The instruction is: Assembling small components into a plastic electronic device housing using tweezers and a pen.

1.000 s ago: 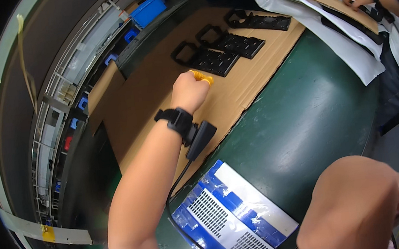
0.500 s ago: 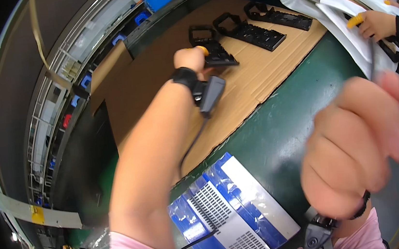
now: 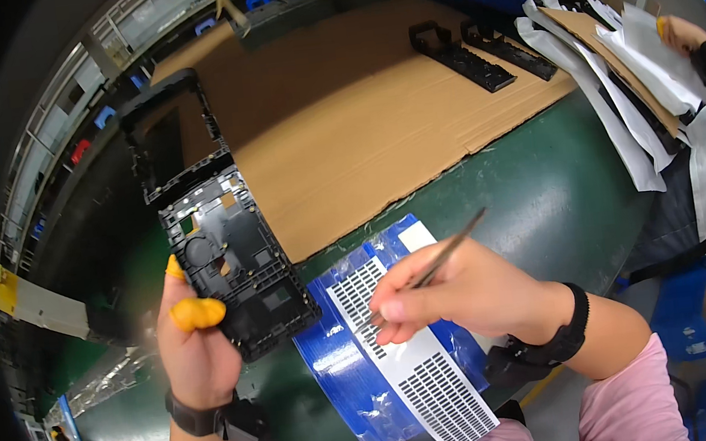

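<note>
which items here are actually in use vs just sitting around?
In use:
left hand holding black frame
right hand holding tweezers over sticker sheet

Lying about:
two black frames on cardboard
white sheets, by another person's hand

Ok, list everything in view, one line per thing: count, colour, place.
black plastic frame: one, black, held up in the left hand
tweezers: one, metal, in the right hand
sticker sheet: one, blue and white, on the table under the right hand
cardboard sheet: one, brown, across the table
black frames: two, far on the cardboard
table: one, green
co-worker's hand: one, far right
left hand: orange fingertip covers, black wristband
right hand: black wristband
</note>
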{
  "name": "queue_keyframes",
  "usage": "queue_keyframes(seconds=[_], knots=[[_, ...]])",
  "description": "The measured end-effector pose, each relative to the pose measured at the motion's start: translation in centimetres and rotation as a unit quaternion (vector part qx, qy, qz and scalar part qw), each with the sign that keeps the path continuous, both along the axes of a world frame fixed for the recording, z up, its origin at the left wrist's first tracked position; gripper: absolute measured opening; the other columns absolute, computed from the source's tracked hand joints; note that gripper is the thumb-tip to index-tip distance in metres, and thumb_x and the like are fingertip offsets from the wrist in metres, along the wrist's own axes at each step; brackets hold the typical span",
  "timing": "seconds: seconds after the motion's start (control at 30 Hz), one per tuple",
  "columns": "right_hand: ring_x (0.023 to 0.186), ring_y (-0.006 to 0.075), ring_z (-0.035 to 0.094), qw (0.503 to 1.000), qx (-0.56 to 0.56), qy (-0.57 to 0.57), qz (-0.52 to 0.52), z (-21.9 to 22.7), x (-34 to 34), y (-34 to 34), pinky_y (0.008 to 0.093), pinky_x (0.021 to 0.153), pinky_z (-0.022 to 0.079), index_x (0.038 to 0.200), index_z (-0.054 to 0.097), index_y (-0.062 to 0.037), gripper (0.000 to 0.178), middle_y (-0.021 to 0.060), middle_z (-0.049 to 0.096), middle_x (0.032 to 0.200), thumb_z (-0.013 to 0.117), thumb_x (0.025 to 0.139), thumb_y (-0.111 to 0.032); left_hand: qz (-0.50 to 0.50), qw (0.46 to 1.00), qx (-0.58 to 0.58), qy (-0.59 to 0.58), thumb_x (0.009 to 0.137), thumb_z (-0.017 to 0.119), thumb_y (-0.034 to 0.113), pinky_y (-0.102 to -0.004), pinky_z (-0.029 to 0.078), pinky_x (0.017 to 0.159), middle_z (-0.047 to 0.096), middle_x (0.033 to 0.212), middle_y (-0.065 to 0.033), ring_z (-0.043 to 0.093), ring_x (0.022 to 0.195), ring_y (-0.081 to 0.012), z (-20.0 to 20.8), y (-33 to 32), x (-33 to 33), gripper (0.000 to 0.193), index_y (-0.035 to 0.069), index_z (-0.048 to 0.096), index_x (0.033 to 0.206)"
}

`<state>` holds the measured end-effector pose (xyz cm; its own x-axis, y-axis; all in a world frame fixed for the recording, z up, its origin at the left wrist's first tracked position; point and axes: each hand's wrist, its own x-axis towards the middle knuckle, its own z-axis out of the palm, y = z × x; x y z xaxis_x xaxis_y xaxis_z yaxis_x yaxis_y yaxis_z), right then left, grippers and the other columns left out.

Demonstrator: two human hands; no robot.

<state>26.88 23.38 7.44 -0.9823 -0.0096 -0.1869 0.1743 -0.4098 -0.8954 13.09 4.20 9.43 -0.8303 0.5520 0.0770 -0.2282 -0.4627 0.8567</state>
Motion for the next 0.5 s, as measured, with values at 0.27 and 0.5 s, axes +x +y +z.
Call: queue_keyframes(seconds=[0.27,0.5], knots=[[0.067,0.0133,0.06,0.982,0.138,-0.052,-0.118,-2.4,1.5,-1.9,0.0203,0.057,0.049,0.088,0.058,0.0051,0.014,0.0109,0.061,0.073,0.06,0.078,-0.005,-0.025,0.996,0.039,-0.081,0.074,0.043,0.005,-0.0365,0.045,0.083,0.05,0.111,-0.0105,0.052,0.098,-0.0218,-0.2,-1.4,-0.4,0.048,0.003,0.038,0.122],[0.048,0.0054,0.052,0.959,0.142,-0.033,-0.242,-4.9,2.0,-2.6,0.018,0.04,0.038,0.083,0.054,0.0005,0.009,0.0057,0.058,0.067,0.06,0.078,-0.003,0.098,0.991,-0.019,-0.093,0.087,0.047,0.025,-0.0351,0.051,0.072,0.059,0.099,-0.0101,0.06,0.083,-0.0216,-1.2,-2.3,-0.7,0.032,0.003,0.05,0.11]])
